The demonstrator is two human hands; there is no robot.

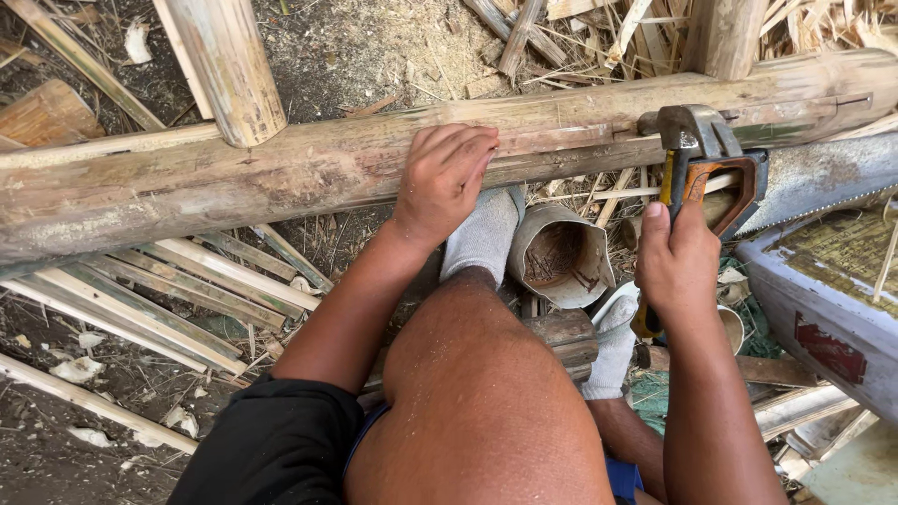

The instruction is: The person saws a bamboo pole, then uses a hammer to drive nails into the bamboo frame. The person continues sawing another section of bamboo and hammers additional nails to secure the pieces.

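Hammer (687, 140) gripped in my right hand (675, 266), its head resting on the long bamboo pole (281, 173).

I see the pole running across the frame from left to upper right, with the hammer at centre right. My right hand is wrapped tight around the yellow-and-black handle, thumb up along it. My left hand (444, 178) lies pressed flat on the pole at centre, fingers together. A hand saw (795, 182) lies just behind the hammer at the right edge. A cut bamboo cup holding nails (559, 254) sits below the pole, between my hands.
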